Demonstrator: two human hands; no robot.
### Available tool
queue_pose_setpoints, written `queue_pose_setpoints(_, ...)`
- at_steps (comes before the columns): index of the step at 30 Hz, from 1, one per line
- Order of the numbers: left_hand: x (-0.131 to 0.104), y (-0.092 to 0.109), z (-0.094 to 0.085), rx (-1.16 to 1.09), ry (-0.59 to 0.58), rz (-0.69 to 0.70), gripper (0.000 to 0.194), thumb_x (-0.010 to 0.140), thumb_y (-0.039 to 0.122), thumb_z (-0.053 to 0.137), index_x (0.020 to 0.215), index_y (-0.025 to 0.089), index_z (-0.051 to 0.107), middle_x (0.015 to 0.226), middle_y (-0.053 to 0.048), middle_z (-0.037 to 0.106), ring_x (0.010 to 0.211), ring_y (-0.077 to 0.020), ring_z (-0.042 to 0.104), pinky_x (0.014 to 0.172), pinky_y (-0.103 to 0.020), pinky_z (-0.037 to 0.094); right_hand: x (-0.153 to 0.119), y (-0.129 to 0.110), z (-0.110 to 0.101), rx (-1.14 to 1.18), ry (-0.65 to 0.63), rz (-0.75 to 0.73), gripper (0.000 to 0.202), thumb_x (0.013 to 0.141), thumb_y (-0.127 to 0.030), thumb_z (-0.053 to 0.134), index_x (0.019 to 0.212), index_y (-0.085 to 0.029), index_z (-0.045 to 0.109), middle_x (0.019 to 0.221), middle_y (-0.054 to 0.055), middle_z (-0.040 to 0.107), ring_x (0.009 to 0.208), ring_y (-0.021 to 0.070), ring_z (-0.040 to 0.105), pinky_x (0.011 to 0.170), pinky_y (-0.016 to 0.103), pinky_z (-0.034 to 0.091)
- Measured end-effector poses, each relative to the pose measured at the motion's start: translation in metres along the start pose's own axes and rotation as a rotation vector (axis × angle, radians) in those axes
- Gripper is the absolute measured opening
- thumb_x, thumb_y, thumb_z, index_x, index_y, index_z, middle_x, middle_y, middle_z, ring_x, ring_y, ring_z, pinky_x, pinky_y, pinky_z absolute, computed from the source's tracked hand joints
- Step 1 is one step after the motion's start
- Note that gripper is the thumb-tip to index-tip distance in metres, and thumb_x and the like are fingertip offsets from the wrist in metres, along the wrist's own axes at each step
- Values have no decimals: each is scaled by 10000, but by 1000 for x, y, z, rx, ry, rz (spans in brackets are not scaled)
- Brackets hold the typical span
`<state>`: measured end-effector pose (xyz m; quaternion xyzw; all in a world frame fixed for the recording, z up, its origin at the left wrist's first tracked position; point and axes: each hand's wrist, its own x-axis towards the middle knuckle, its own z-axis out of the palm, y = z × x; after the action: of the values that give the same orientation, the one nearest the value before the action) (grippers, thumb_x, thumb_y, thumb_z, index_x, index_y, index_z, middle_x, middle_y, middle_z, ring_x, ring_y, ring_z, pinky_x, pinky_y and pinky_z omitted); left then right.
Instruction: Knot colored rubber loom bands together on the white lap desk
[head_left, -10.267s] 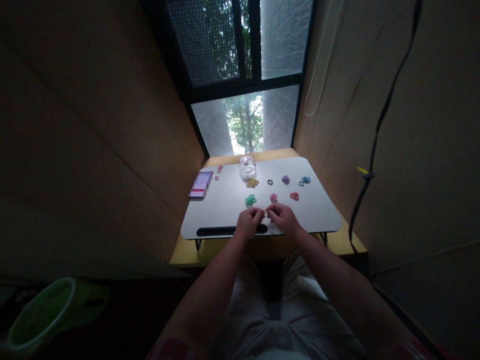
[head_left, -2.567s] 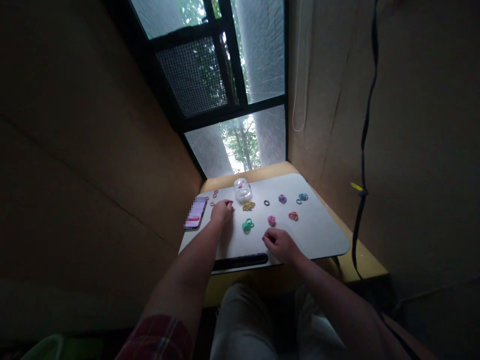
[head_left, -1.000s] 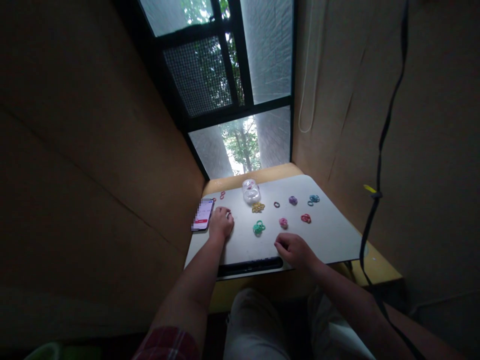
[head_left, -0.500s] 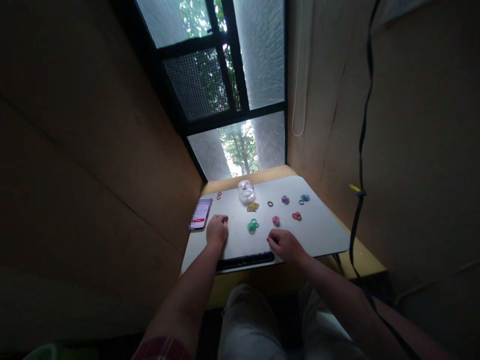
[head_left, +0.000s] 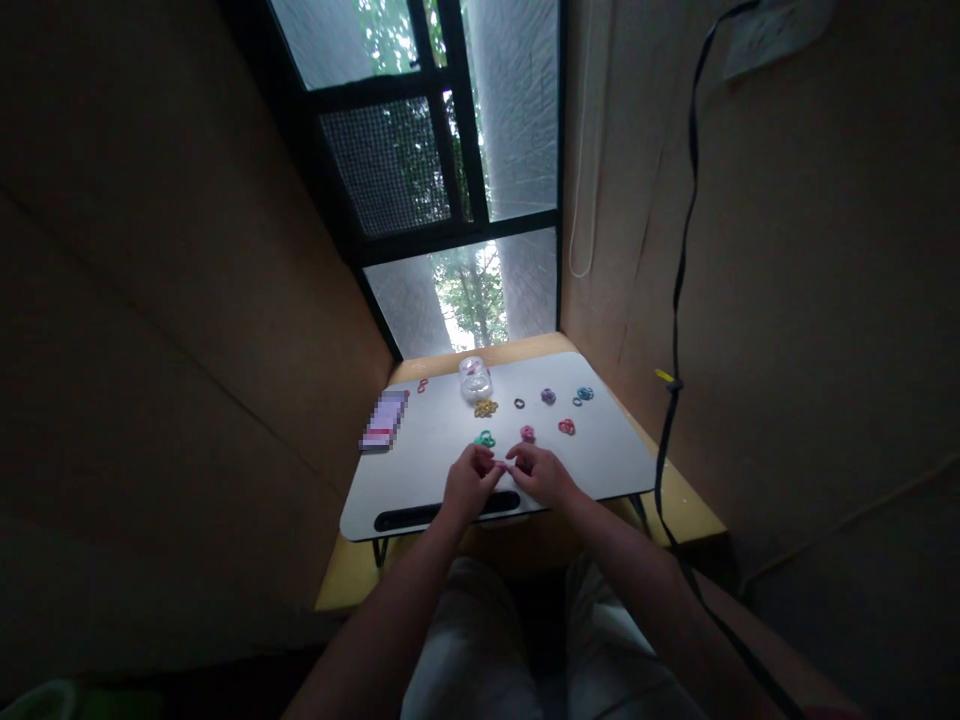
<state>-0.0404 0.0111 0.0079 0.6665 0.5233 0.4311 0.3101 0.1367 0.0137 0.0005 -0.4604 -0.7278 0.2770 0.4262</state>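
My left hand (head_left: pixel 472 481) and my right hand (head_left: pixel 541 473) meet above the front part of the white tabletop. Their fingertips are pinched together around a small pink band (head_left: pixel 501 463), mostly covered by the fingers. Just beyond them lie a green cluster of bands (head_left: pixel 484 439) and a pink cluster of bands (head_left: pixel 528 433). A yellow cluster of bands (head_left: pixel 486 408) sits farther back, in front of a clear plastic jar (head_left: pixel 475 379). Red bands (head_left: pixel 566 427), purple bands (head_left: pixel 548 396) and blue bands (head_left: pixel 585 394) are grouped to the right.
A phone (head_left: pixel 385 420) lies at the left edge of the folding table (head_left: pixel 420 470), near some loose red bands (head_left: pixel 422 385). A dark slot (head_left: pixel 409 517) runs along its front. One dark band (head_left: pixel 519 403) lies mid-table. A black cable (head_left: pixel 679 300) hangs at right.
My two hands have come together from apart, the left moving right and nearer me. A pink band now shows between their fingertips. The whole view has shifted slightly.
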Motion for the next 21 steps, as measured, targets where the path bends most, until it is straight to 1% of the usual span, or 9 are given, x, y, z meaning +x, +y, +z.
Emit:
queue_pose_setpoints(3,1,5,15,22,55,-42,283,745,428,687,835,174,604,679,3,658,602,-128,599,581,-236,444,-1,6,1,23,33,11,116,818,-249,562,875,-190,644,611,-33,562,538,105,499,537,212,379)
queue_pose_setpoints(6,0,4,18,58,51,-51,241,752,413,680,773,176,643,688,-10,676,619,-136,617,594,-243,453,-2,9,2,30,25,25,117,823,-270,569,833,-189,653,644,-15,608,569,112,529,548,215,392)
queue_pose_setpoints(11,-3,0,14,-8,15,-44,201,769,372,672,832,181,680,791,-38,718,702,-156,658,654,-259,499,-2,5,3,5,19,21,141,830,-291,573,762,-185,636,638,-9,619,556,109,520,530,214,374)
queue_pose_setpoints(15,-4,-3,14,-20,3,-18,180,767,308,675,904,192,685,873,-48,733,776,-167,680,727,-279,527,-3,3,1,-23,11,17,130,834,-271,561,759,-186,628,652,-3,628,575,114,530,549,216,381)
queue_pose_setpoints(18,-4,-4,16,-44,-1,-11,216,768,325,682,941,195,680,912,-57,735,806,-174,690,750,-290,538,-3,3,1,-45,14,15,125,839,-262,550,769,-187,622,661,-2,628,586,117,535,558,219,382)
queue_pose_setpoints(21,-4,-3,16,-71,-5,-19,241,770,353,683,949,192,679,917,-64,736,804,-178,691,738,-289,540,-4,3,0,-51,19,18,125,843,-265,542,774,-189,614,666,-3,626,583,118,534,563,224,384)
